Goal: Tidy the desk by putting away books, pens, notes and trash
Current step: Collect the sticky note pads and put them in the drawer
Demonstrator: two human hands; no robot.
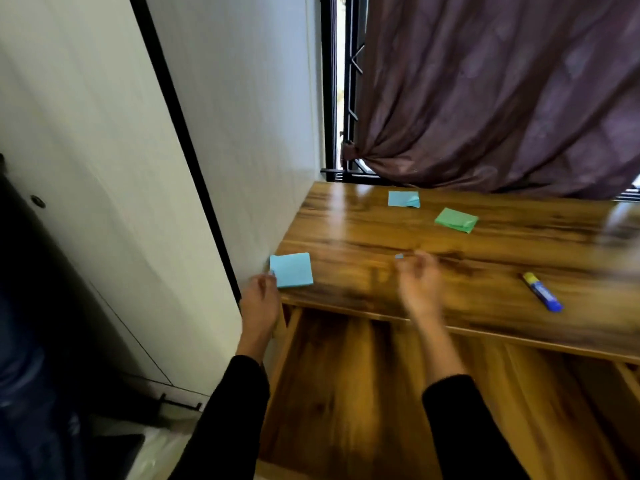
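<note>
Bare wood is lying open across the middle of the desk [485, 251]. A wall [242, 133] is closing its left edge, a curtain [502, 98] is hanging over the back, and an open drawer [381, 393] is jutting out in front.

a purple curtain [502, 91] hangs gathered over a black window frame [329, 84], beside a pale wall [249, 116].

Domestic room, probably a bedroom or study corner. A wood-grain surface [450, 244] is set against a pale panelled wall [242, 133] under a barred window [341, 98] with a tied-back purple curtain [502, 98]. Sticky-note pads [291, 270] and a marker [542, 292] lie scattered on the surface.
</note>
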